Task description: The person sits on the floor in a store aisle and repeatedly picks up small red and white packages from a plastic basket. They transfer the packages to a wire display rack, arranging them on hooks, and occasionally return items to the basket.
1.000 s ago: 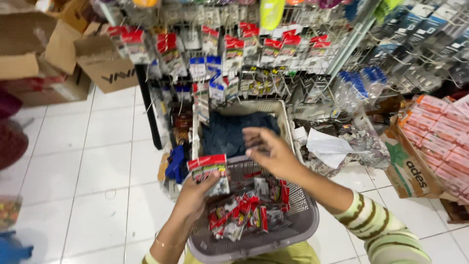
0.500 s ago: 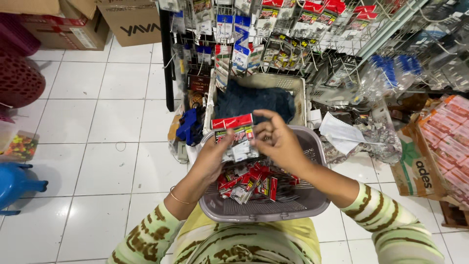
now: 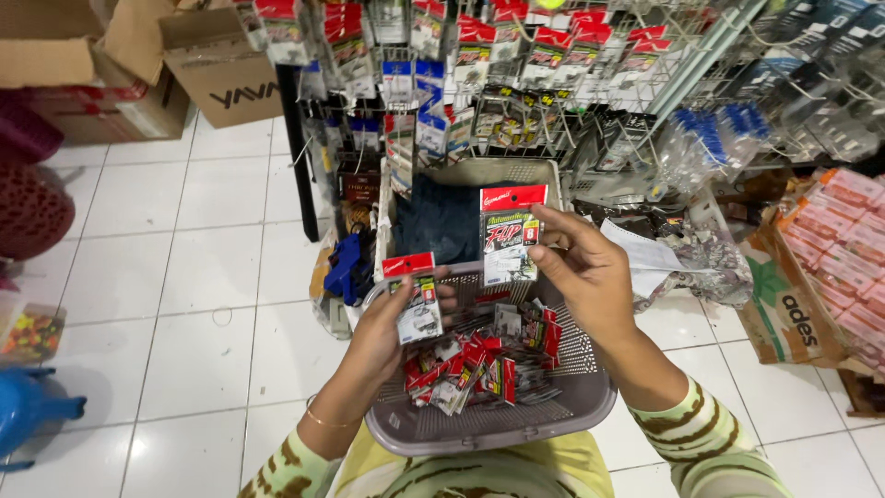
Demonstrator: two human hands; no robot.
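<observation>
My left hand (image 3: pixel 383 337) holds a small red-topped clear packet (image 3: pixel 415 297) over the grey plastic basket (image 3: pixel 498 426) on my lap. A second, larger red-topped packet (image 3: pixel 510 234) is pinched in my right hand (image 3: pixel 590 277), raised above the basket's far rim. Several more such packets (image 3: pixel 484 360) lie heaped inside the basket. Both arms wear striped yellow-green sleeves.
A wire display rack (image 3: pixel 479 74) hung with packets stands just ahead. Below it sits a beige basket (image 3: pixel 461 212) with dark cloth. Cardboard boxes (image 3: pixel 221 74) at back left, a carton of red packs (image 3: pixel 830 249) at right, a blue object (image 3: pixel 32 415) at left on white tiles.
The two packets were together in both hands; now my right hand has lifted one away to the right while my left keeps the other. The view has tilted slightly.
</observation>
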